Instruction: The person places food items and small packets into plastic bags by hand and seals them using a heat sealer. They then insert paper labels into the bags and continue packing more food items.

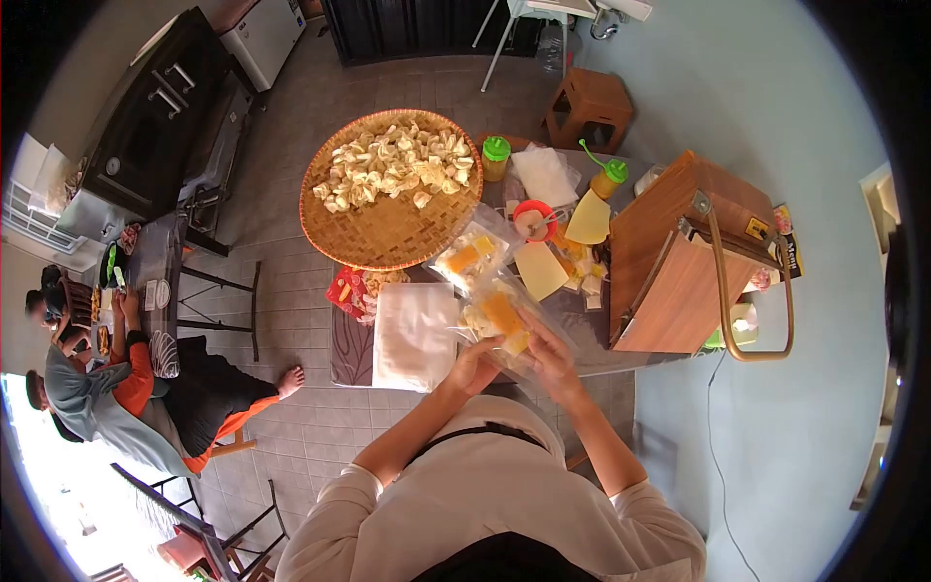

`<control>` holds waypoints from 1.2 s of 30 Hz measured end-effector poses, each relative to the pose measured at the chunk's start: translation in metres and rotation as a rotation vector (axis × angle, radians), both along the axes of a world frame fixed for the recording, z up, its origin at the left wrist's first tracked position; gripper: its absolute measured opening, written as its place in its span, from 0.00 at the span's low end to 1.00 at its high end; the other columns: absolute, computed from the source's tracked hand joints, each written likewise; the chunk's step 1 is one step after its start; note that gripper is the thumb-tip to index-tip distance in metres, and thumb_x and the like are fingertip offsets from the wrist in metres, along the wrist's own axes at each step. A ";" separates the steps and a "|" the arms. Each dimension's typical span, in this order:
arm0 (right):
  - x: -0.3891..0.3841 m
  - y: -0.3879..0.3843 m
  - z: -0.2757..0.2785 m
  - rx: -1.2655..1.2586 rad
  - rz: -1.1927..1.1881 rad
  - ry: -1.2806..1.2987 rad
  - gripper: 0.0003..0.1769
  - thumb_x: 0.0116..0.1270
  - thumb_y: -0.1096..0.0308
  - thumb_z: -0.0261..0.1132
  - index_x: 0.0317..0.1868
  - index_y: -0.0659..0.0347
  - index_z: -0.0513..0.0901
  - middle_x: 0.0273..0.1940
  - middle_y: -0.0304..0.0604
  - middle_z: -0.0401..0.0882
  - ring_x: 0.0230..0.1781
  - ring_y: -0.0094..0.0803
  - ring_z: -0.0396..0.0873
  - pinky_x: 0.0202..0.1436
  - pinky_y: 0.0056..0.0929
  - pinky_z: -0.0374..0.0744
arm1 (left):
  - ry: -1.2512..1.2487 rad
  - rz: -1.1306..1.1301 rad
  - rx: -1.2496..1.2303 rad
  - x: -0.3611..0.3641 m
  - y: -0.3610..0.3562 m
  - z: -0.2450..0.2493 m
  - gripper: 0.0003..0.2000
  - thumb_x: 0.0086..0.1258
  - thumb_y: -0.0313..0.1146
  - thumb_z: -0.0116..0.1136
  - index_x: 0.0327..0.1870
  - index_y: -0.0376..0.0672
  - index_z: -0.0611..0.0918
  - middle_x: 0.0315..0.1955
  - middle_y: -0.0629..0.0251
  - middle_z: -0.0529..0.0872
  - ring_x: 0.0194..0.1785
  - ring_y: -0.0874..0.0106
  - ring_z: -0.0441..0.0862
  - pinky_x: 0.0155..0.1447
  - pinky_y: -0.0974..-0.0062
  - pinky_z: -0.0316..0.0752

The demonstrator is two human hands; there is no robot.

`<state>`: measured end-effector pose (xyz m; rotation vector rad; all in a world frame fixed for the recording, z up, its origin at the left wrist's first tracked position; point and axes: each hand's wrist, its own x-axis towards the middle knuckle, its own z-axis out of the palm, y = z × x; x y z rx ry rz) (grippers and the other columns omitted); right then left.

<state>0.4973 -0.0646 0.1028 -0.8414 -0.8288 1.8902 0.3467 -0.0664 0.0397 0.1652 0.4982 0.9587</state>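
Close to my body, a clear plastic bag is held between my two hands above the table's near edge. Inside it are pale folded pieces and an orange-yellow packet. My left hand grips the bag's lower left, and my right hand has its fingers closed on the right side. Just beyond lies a second filled bag with similar contents. A stack of flat plastic bags rests left of my left hand. Behind these, a round woven tray carries many pale folded pieces.
Green-capped bottles, a red bowl and yellow sheets sit on the table. A wooden box with a metal handle stands at right. Another person sits at a table on the left; a stool stands behind.
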 end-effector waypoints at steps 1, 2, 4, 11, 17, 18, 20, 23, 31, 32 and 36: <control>0.000 -0.002 -0.001 0.009 -0.013 -0.007 0.27 0.68 0.66 0.50 0.65 0.66 0.56 0.65 0.42 0.55 0.64 0.30 0.57 0.64 0.31 0.60 | -0.064 0.038 -0.024 0.002 0.000 0.002 0.18 0.62 0.32 0.52 0.54 0.42 0.70 0.49 0.65 0.75 0.52 0.69 0.72 0.55 0.66 0.67; 0.002 -0.001 -0.003 0.008 -0.012 -0.008 0.27 0.68 0.66 0.50 0.65 0.66 0.56 0.65 0.42 0.55 0.64 0.30 0.57 0.64 0.31 0.60 | -0.128 0.078 -0.048 0.004 0.001 0.004 0.18 0.62 0.34 0.52 0.53 0.41 0.71 0.49 0.65 0.75 0.51 0.69 0.73 0.54 0.66 0.67; 0.008 0.000 -0.009 0.135 0.088 -0.136 0.27 0.68 0.66 0.49 0.65 0.63 0.56 0.66 0.41 0.54 0.65 0.30 0.56 0.64 0.32 0.61 | -0.124 0.099 -0.083 0.003 0.000 0.005 0.18 0.62 0.34 0.51 0.53 0.41 0.71 0.49 0.65 0.76 0.51 0.69 0.72 0.55 0.67 0.66; 0.025 -0.005 0.006 -0.024 0.029 -0.196 0.25 0.67 0.68 0.50 0.63 0.65 0.60 0.64 0.46 0.59 0.64 0.36 0.60 0.62 0.38 0.65 | -0.147 0.219 -0.096 0.000 0.007 -0.007 0.19 0.62 0.33 0.51 0.54 0.38 0.69 0.49 0.63 0.75 0.53 0.68 0.72 0.59 0.67 0.64; 0.021 -0.009 0.002 0.014 -0.118 -0.070 0.25 0.66 0.59 0.50 0.61 0.61 0.64 0.60 0.48 0.64 0.61 0.37 0.64 0.56 0.36 0.70 | -0.122 0.318 -0.072 0.002 0.013 0.008 0.18 0.63 0.30 0.50 0.54 0.38 0.69 0.49 0.60 0.76 0.53 0.67 0.72 0.59 0.67 0.65; 0.017 -0.012 0.009 0.110 -0.358 -0.308 0.25 0.67 0.57 0.49 0.60 0.62 0.65 0.58 0.48 0.66 0.59 0.36 0.66 0.55 0.34 0.69 | -0.122 0.307 -0.062 -0.001 0.017 0.013 0.18 0.63 0.30 0.50 0.54 0.38 0.69 0.49 0.60 0.76 0.53 0.67 0.72 0.59 0.67 0.65; 0.002 -0.014 0.025 0.206 -0.624 -0.548 0.25 0.67 0.55 0.49 0.59 0.63 0.67 0.55 0.48 0.68 0.57 0.35 0.67 0.54 0.33 0.69 | -0.119 0.318 -0.119 -0.004 0.023 0.019 0.18 0.63 0.31 0.50 0.54 0.37 0.69 0.49 0.58 0.75 0.54 0.66 0.72 0.59 0.66 0.65; -0.021 -0.011 0.032 0.125 -0.780 -0.477 0.20 0.66 0.59 0.53 0.53 0.63 0.72 0.48 0.45 0.73 0.51 0.29 0.68 0.51 0.27 0.68 | -0.197 0.275 0.018 0.008 0.035 0.012 0.19 0.64 0.34 0.50 0.55 0.37 0.68 0.50 0.57 0.75 0.55 0.65 0.71 0.60 0.67 0.64; 0.008 0.016 0.085 0.559 -0.806 -0.757 0.06 0.60 0.74 0.61 0.36 0.68 0.79 0.34 0.38 0.77 0.32 0.19 0.72 0.35 0.17 0.70 | -0.268 0.003 0.481 0.041 0.041 0.041 0.29 0.64 0.49 0.50 0.64 0.47 0.61 0.58 0.63 0.68 0.62 0.64 0.63 0.66 0.62 0.53; 0.018 0.014 0.104 0.563 -0.738 -0.794 0.04 0.60 0.76 0.60 0.34 0.69 0.79 0.30 0.41 0.79 0.31 0.22 0.74 0.34 0.19 0.71 | -0.205 -0.017 0.496 0.035 0.044 0.035 0.34 0.59 0.50 0.53 0.65 0.49 0.57 0.60 0.63 0.64 0.63 0.64 0.61 0.66 0.60 0.52; 0.062 0.007 0.141 0.736 -0.502 -1.007 0.04 0.57 0.78 0.60 0.34 0.68 0.78 0.31 0.47 0.79 0.29 0.35 0.77 0.32 0.23 0.73 | 0.062 -0.056 0.561 -0.001 0.062 0.013 0.54 0.40 0.58 0.66 0.68 0.58 0.44 0.66 0.64 0.51 0.68 0.62 0.51 0.66 0.53 0.50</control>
